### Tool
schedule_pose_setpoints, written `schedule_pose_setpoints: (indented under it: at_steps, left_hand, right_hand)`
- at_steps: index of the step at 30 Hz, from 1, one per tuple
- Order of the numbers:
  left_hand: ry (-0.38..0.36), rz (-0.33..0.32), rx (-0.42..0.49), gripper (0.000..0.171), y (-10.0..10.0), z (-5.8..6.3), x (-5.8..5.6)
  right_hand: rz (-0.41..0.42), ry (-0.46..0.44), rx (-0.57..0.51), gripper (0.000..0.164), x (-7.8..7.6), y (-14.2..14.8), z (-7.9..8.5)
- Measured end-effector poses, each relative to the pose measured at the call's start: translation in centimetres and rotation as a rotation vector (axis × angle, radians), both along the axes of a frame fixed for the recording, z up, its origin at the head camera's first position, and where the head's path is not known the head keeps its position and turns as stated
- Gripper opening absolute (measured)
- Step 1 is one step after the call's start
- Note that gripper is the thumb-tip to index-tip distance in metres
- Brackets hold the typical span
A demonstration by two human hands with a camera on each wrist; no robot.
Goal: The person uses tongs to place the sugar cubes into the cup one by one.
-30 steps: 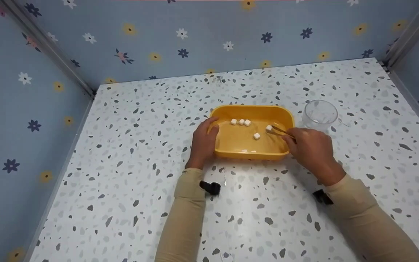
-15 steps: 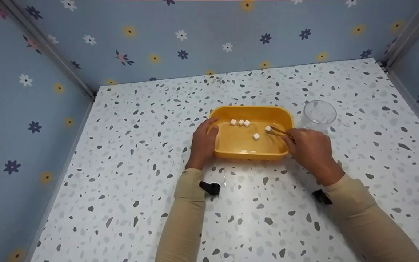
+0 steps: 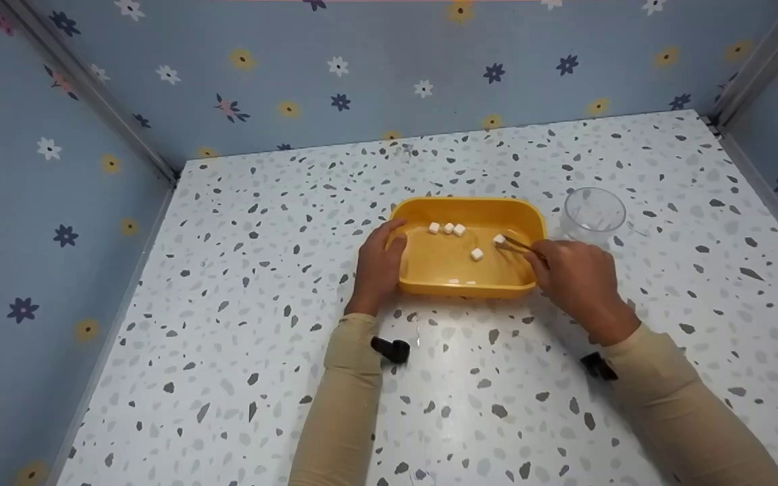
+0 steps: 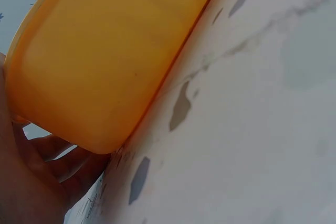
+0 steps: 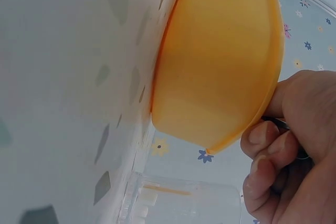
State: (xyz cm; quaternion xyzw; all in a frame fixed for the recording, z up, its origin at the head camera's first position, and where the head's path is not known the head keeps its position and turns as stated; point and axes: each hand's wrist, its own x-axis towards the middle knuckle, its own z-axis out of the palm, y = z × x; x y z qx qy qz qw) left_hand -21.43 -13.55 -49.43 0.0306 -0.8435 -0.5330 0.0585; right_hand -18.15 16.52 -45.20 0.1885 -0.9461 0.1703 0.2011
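A yellow plastic tub (image 3: pixel 463 291) stands on the speckled table. My left hand (image 3: pixel 379 265) holds its left end, with the thumb at the rim and the fingers along the outer wall (image 4: pixel 94 77). My right hand (image 3: pixel 579 275), fingers curled, pinches a pair of tweezers (image 3: pixel 521 245) over the tub's right rim. The tweezers' tips are right at a small white cube (image 3: pixel 499 239) inside. Nearer the middle lies another white cube (image 3: pixel 477 254), and three white cubes (image 3: pixel 449 229) sit in a row towards the back wall. In the right wrist view, my hand hides most of the tweezers.
Behind my right hand stands a clear plastic cup (image 3: pixel 595 210); the right wrist view shows white cubes (image 5: pixel 148 196) in its bottom. Flower-patterned panels (image 3: pixel 389 74) border the table at the back and both sides.
The tweezers' arms have come closer together beside the white cube. Both hands, the tub and the other cubes have stayed in place.
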Motion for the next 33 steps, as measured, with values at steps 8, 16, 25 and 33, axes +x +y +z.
schedule_pose_setpoints:
  at_steps: [8,16,25,33]
  left_hand:
    - [0.001,0.005,0.005,0.039,0.01,-0.09,0.03]
    - [0.004,0.004,0.006,0.039,0.02,-0.05,0.04]
    - [0.029,-0.013,-0.006,0.039,0.07,0.06,-0.13]
    - [0.012,0.001,0.009,0.039,0.03,-0.04,0.02]
  right_hand:
    - [-0.001,-0.011,-0.005,0.015,-0.13,-0.01,0.0]
    - [0.005,-0.011,-0.001,0.018,-0.17,0.07,0.04]
    - [0.004,0.007,-0.013,0.02,-0.09,0.28,0.03]
    - [0.008,0.015,-0.014,0.02,-0.07,0.23,0.07]
